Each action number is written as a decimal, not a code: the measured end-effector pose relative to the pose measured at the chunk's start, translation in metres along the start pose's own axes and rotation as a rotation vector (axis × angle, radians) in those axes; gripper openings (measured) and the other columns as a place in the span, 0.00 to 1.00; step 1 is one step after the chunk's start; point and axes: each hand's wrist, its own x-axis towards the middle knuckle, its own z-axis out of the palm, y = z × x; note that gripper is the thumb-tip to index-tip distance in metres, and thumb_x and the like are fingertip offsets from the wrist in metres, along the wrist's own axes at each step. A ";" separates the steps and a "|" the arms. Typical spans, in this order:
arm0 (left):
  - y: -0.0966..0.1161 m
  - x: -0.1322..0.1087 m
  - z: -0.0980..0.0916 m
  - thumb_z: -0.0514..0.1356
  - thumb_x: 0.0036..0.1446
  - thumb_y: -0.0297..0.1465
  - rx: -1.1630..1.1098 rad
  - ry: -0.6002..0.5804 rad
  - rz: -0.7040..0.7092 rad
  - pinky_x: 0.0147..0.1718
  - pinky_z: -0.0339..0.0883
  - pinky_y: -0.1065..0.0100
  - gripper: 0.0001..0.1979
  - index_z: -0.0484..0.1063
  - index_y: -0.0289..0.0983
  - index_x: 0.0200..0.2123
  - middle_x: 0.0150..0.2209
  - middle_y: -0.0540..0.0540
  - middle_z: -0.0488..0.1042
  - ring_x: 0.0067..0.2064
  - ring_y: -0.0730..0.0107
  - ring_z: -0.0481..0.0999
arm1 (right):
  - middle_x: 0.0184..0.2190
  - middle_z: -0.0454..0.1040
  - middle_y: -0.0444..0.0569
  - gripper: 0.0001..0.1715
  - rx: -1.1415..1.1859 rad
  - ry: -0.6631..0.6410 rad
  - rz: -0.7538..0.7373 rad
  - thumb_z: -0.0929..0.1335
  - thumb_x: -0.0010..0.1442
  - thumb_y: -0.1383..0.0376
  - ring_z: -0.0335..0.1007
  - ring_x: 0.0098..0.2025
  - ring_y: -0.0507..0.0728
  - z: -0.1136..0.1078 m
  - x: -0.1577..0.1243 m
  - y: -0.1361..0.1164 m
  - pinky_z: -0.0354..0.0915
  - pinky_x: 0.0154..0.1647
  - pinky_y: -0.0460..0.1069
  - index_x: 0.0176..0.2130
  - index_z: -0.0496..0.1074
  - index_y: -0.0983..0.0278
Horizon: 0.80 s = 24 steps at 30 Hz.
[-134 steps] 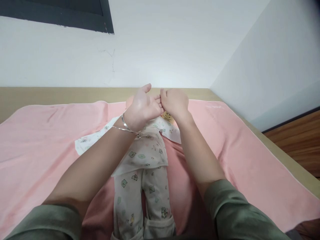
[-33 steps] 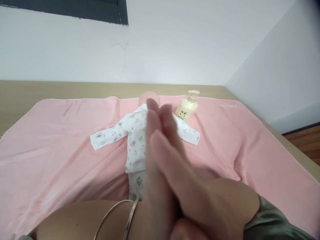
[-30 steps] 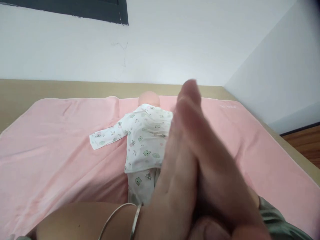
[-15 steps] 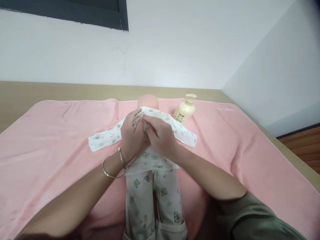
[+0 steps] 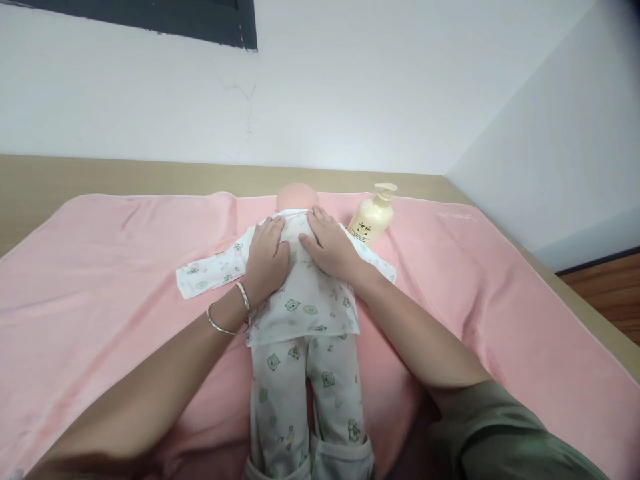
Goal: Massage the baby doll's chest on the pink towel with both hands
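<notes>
A baby doll (image 5: 297, 197) lies on the pink blanket, its head at the far end. It is dressed in a white long-sleeved top (image 5: 305, 307) and matching trousers (image 5: 283, 393), both printed with small green animal faces. My left hand (image 5: 267, 257) rests flat on the left side of the top's upper part, fingers stretched out. On the other side my right hand (image 5: 333, 243) lies flat too, its fingers near the neckline and its thumb spread. Neither hand holds anything. Two silver bangles (image 5: 225, 317) hang on my left wrist.
A cream pump bottle (image 5: 373, 217) leans beside the doll's right-hand sleeve. The pink blanket (image 5: 120, 267) covers most of the wooden table (image 5: 50, 173). A white wall (image 5: 345, 87) stands behind it, and another wall rises at the right.
My hands were together over the chest with fingers pinched at the front of the top. They have parted and now lie flat on either side of it.
</notes>
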 end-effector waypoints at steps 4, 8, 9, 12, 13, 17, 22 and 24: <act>0.002 -0.002 0.001 0.45 0.67 0.37 0.041 -0.023 -0.021 0.78 0.42 0.38 0.32 0.63 0.28 0.69 0.73 0.33 0.61 0.78 0.45 0.53 | 0.77 0.50 0.71 0.43 -0.101 0.033 0.110 0.56 0.75 0.55 0.43 0.80 0.72 0.002 -0.016 -0.017 0.46 0.80 0.69 0.74 0.51 0.84; 0.001 -0.001 0.001 0.42 0.69 0.37 0.057 0.011 0.010 0.76 0.47 0.40 0.30 0.67 0.30 0.65 0.70 0.34 0.67 0.74 0.46 0.59 | 0.76 0.54 0.71 0.36 -0.175 0.047 -0.072 0.57 0.74 0.64 0.47 0.79 0.72 0.009 -0.044 -0.049 0.49 0.80 0.67 0.73 0.57 0.82; 0.000 -0.001 0.001 0.41 0.69 0.36 0.057 0.026 0.019 0.75 0.49 0.41 0.29 0.69 0.31 0.63 0.68 0.34 0.69 0.72 0.48 0.63 | 0.75 0.55 0.70 0.35 -0.168 0.036 -0.111 0.57 0.73 0.66 0.47 0.79 0.71 0.010 -0.047 -0.054 0.49 0.80 0.66 0.72 0.58 0.82; 0.000 0.000 0.001 0.42 0.68 0.35 0.033 0.054 0.042 0.70 0.59 0.44 0.26 0.72 0.33 0.58 0.61 0.35 0.75 0.64 0.51 0.71 | 0.75 0.59 0.62 0.34 -0.099 -0.005 -0.145 0.56 0.72 0.69 0.48 0.80 0.68 0.007 -0.039 -0.048 0.48 0.81 0.64 0.71 0.62 0.77; 0.001 0.000 0.001 0.42 0.68 0.35 0.026 0.063 0.047 0.69 0.61 0.45 0.25 0.72 0.34 0.57 0.60 0.35 0.76 0.62 0.51 0.72 | 0.75 0.59 0.59 0.33 -0.072 -0.016 -0.134 0.55 0.72 0.68 0.47 0.80 0.67 0.005 -0.032 -0.041 0.47 0.81 0.64 0.71 0.63 0.74; 0.002 -0.001 0.001 0.45 0.68 0.37 0.020 0.071 0.045 0.69 0.61 0.46 0.25 0.71 0.34 0.59 0.62 0.36 0.75 0.64 0.51 0.71 | 0.78 0.52 0.60 0.34 -0.048 -0.002 0.033 0.57 0.76 0.59 0.44 0.80 0.71 -0.002 -0.013 -0.021 0.48 0.80 0.69 0.74 0.58 0.70; 0.000 -0.001 0.002 0.46 0.67 0.38 -0.006 0.085 0.052 0.69 0.61 0.48 0.24 0.72 0.35 0.57 0.61 0.37 0.76 0.63 0.52 0.71 | 0.76 0.52 0.74 0.37 -0.194 0.074 0.052 0.58 0.76 0.60 0.47 0.79 0.76 0.009 -0.042 -0.047 0.50 0.78 0.71 0.74 0.54 0.80; 0.000 0.000 0.002 0.46 0.66 0.36 -0.017 0.093 0.059 0.67 0.63 0.48 0.22 0.73 0.37 0.55 0.58 0.38 0.77 0.60 0.53 0.73 | 0.76 0.52 0.72 0.35 -0.199 0.070 -0.048 0.58 0.74 0.64 0.45 0.80 0.75 0.014 -0.053 -0.058 0.49 0.79 0.70 0.73 0.57 0.80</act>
